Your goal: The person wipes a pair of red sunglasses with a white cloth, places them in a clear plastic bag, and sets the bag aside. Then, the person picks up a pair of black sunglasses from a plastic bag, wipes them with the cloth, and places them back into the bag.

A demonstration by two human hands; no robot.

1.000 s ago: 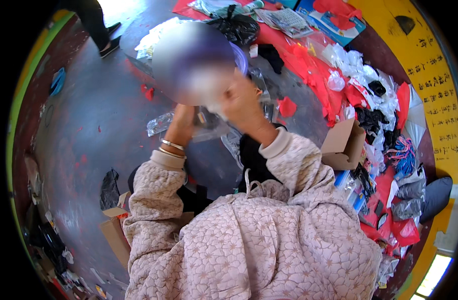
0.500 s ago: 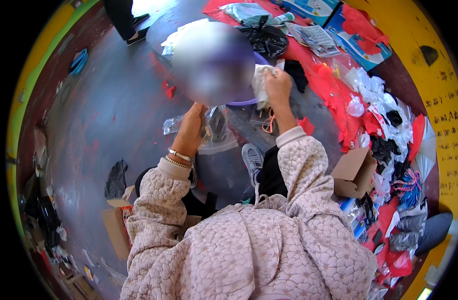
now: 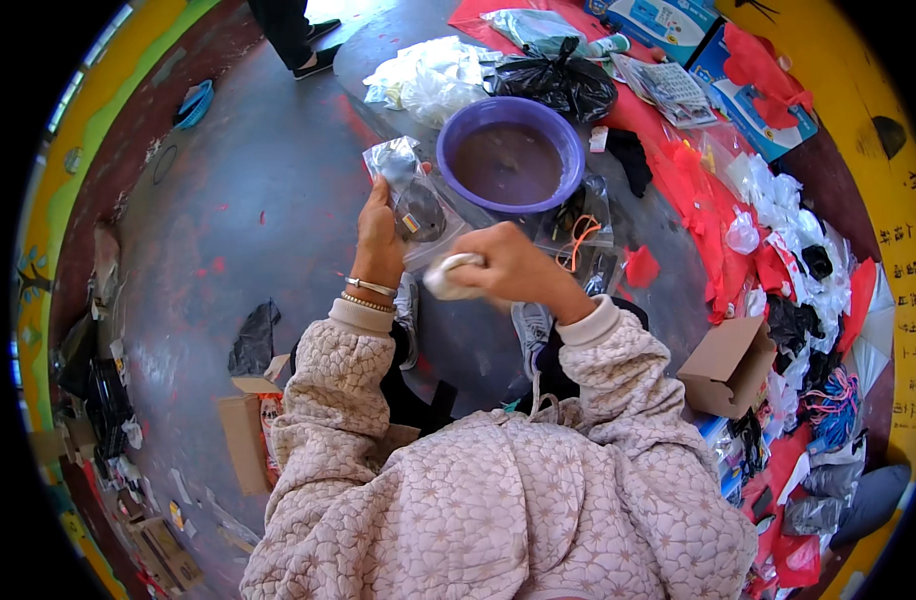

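Note:
My left hand point(image 3: 380, 245) grips the edge of a clear plastic bag point(image 3: 393, 158), which has a dark, rounded flat item point(image 3: 421, 212) inside. My right hand point(image 3: 523, 265) is closed on a bunched white cloth point(image 3: 451, 278), just right of the bag's lower part; whether they touch is unclear. Beyond both hands stands a purple basin point(image 3: 448, 160) of murky brownish water point(image 3: 506, 165). Beside its near right side lie more clear bags point(image 3: 600, 215), one with an orange cord point(image 3: 581, 240).
A black plastic bag point(image 3: 558, 85) and white plastic bags point(image 3: 433, 78) lie behind the basin. On the right, red sheeting point(image 3: 678, 190) carries heaped packaging and an open cardboard box point(image 3: 728, 368). Another box point(image 3: 244, 440) sits at left. A person's legs point(image 3: 283, 30) stand far off.
My right hand has brought the cloth from the basin's right edge toward me and left, near the bag. The bag in my left hand is raised. The blur over the basin is gone.

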